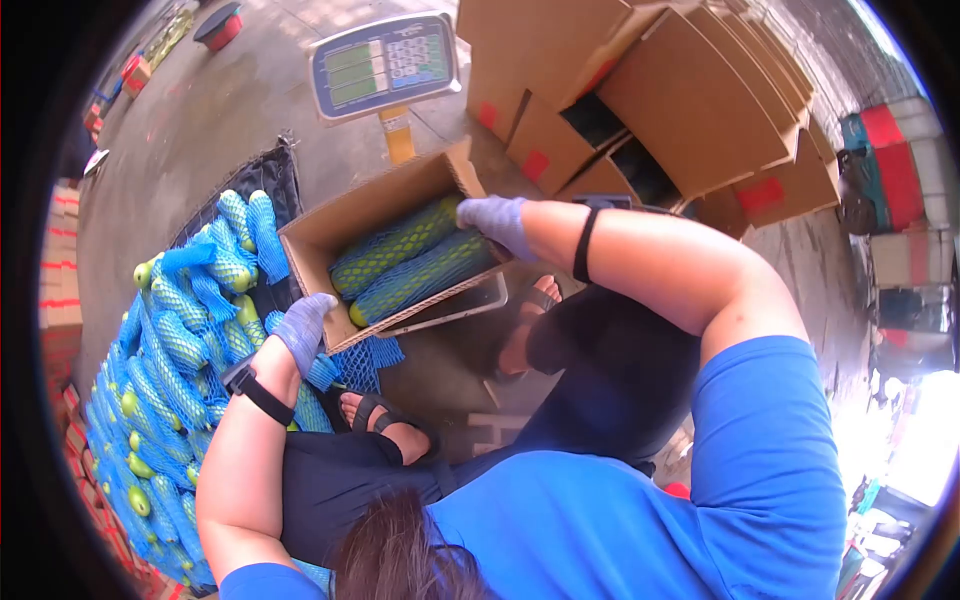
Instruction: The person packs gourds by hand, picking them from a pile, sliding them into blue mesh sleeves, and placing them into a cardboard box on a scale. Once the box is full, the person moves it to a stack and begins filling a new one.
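Observation:
An open cardboard box [312,248] stands tilted between my hands, by the post of a digital scale. Inside it lie two long green gourds, the far gourd [395,250] and the near gourd [425,277], each in a blue mesh sleeve. My left hand [305,328], in a grey glove, grips the box at its left end, thumb by the rim. My right hand [496,223], gloved the same way, is closed over the right end wall. Fingers on the outside of the box are partly hidden.
The scale display [385,66] rises behind the box. A large heap of netted gourds [165,390] lies at left on dark cloth. Several open cartons [690,95] stand at upper right. Stacked boxes [62,265] line the far left. A red-and-black tub [219,30] sits farther back.

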### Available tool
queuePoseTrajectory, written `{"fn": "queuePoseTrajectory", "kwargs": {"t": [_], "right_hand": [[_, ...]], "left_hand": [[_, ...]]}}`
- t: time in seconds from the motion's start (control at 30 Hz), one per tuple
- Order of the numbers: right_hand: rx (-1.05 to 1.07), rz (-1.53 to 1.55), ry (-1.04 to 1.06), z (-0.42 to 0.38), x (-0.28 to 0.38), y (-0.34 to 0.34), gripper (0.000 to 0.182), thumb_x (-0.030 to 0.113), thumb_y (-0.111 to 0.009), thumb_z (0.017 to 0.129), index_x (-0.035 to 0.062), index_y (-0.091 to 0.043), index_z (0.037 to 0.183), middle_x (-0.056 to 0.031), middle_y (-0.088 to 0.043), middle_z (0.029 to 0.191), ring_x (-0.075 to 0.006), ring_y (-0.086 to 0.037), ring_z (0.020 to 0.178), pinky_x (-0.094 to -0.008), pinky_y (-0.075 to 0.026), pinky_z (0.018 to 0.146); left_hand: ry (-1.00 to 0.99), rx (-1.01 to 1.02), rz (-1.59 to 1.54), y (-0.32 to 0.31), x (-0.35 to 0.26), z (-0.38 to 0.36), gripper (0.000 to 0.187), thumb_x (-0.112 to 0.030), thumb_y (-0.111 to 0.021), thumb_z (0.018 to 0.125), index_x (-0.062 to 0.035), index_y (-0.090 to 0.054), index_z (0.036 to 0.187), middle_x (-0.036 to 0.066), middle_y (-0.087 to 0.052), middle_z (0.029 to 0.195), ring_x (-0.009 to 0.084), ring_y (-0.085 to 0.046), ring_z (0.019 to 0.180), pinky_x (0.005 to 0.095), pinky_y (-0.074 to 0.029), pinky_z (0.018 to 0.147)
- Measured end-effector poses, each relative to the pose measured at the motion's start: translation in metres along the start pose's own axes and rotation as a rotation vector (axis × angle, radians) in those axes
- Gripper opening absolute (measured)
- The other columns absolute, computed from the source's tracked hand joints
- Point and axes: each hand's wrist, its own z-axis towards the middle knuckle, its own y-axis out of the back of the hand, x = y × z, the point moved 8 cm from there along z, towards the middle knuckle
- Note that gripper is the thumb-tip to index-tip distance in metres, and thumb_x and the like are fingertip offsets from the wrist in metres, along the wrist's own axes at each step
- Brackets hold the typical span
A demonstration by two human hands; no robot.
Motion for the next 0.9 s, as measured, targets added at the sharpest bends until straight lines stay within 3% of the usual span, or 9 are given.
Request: {"fn": "queuePoseTrajectory", "kwargs": {"t": [0.13,0.2,0.3,0.43,0.53,0.6,0.63,0.8,0.9], "right_hand": [[0.024,0.155,0.023,0.002,0.011,0.001,0.048,0.046,-0.065,0.085,0.0066,-0.062,0.111,-0.0161,-0.070,0.105,-0.0265,-0.070,0.094,-0.0409,-0.055,0.083],[0.435,0.194,0.007,0.003,0.022,-0.006,0.083,0.074,-0.054,0.084,0.0037,-0.057,0.128,-0.0229,-0.063,0.125,-0.0342,-0.063,0.116,-0.0478,-0.047,0.101],[0.361,-0.259,-0.028,-0.031,0.052,0.062,0.119,0.093,-0.025,0.076,0.0020,-0.033,0.152,-0.0290,-0.037,0.151,-0.0419,-0.034,0.143,-0.0559,-0.021,0.116],[0.209,-0.492,0.067,-0.035,0.076,0.098,0.107,0.087,-0.038,0.081,-0.0005,-0.046,0.143,-0.0242,-0.062,0.126,-0.0378,-0.059,0.115,-0.0497,-0.047,0.098],[0.217,-0.645,0.133,-0.046,0.067,0.068,0.089,0.076,-0.048,0.085,0.0028,-0.056,0.135,-0.0171,-0.063,0.129,-0.0316,-0.060,0.115,-0.0468,-0.049,0.095],[0.251,-1.097,0.564,0.010,0.082,0.009,0.055,0.049,-0.062,0.090,0.0092,-0.066,0.127,-0.0136,-0.065,0.127,-0.0313,-0.067,0.103,-0.0514,-0.052,0.087],[0.211,-1.214,0.643,0.019,0.089,-0.003,0.054,0.048,-0.063,0.089,0.0094,-0.066,0.126,-0.0133,-0.065,0.127,-0.0309,-0.067,0.103,-0.0510,-0.052,0.087],[0.053,-1.292,0.616,0.001,0.126,-0.005,0.051,0.045,-0.067,0.087,0.0099,-0.067,0.124,-0.0116,-0.066,0.125,-0.0286,-0.066,0.103,-0.0490,-0.052,0.086],[-0.051,-1.351,0.628,-0.027,0.154,-0.002,0.049,0.042,-0.070,0.085,0.0103,-0.068,0.122,-0.0107,-0.066,0.124,-0.0273,-0.066,0.103,-0.0478,-0.052,0.085]], "left_hand": [[-0.005,0.084,0.005,-0.004,-0.006,-0.007,0.040,-0.024,-0.062,0.089,0.0000,-0.054,0.120,0.016,-0.067,0.103,0.0316,-0.068,0.087,0.0432,-0.058,0.080],[0.014,0.182,-0.059,-0.015,-0.013,-0.016,0.048,-0.028,-0.064,0.090,0.0012,-0.051,0.125,0.018,-0.065,0.109,0.0320,-0.068,0.090,0.0433,-0.057,0.082],[0.071,0.201,-0.101,-0.006,-0.019,-0.024,0.058,-0.036,-0.064,0.090,-0.0032,-0.046,0.134,0.020,-0.062,0.120,0.0371,-0.065,0.098,0.0506,-0.053,0.079],[0.183,0.059,-0.069,0.001,-0.013,-0.031,0.057,-0.043,-0.058,0.093,-0.0074,-0.047,0.136,0.018,-0.062,0.123,0.0384,-0.066,0.096,0.0559,-0.052,0.074],[0.209,0.056,0.210,0.007,-0.023,-0.039,0.056,-0.043,-0.053,0.095,-0.0065,-0.047,0.136,0.018,-0.062,0.124,0.0400,-0.065,0.098,0.0580,-0.052,0.074],[0.092,-0.067,0.234,0.035,-0.017,-0.016,0.050,-0.038,-0.052,0.096,-0.0067,-0.048,0.135,0.019,-0.063,0.122,0.0449,-0.064,0.097,0.0658,-0.050,0.069],[0.034,-0.142,0.254,0.035,-0.022,-0.013,0.050,-0.037,-0.053,0.098,-0.0033,-0.045,0.134,0.018,-0.066,0.109,0.0426,-0.069,0.078,0.0565,-0.055,0.056],[-0.074,-0.282,0.446,0.067,-0.078,0.011,0.031,-0.029,-0.062,0.088,-0.0038,-0.063,0.105,0.013,-0.067,0.089,0.0292,-0.067,0.069,0.0475,-0.053,0.051],[-0.235,-0.365,0.996,0.078,-0.146,0.008,0.024,-0.019,-0.068,0.083,0.0003,-0.069,0.097,0.011,-0.068,0.079,0.0266,-0.064,0.063,0.0427,-0.052,0.056]]}}
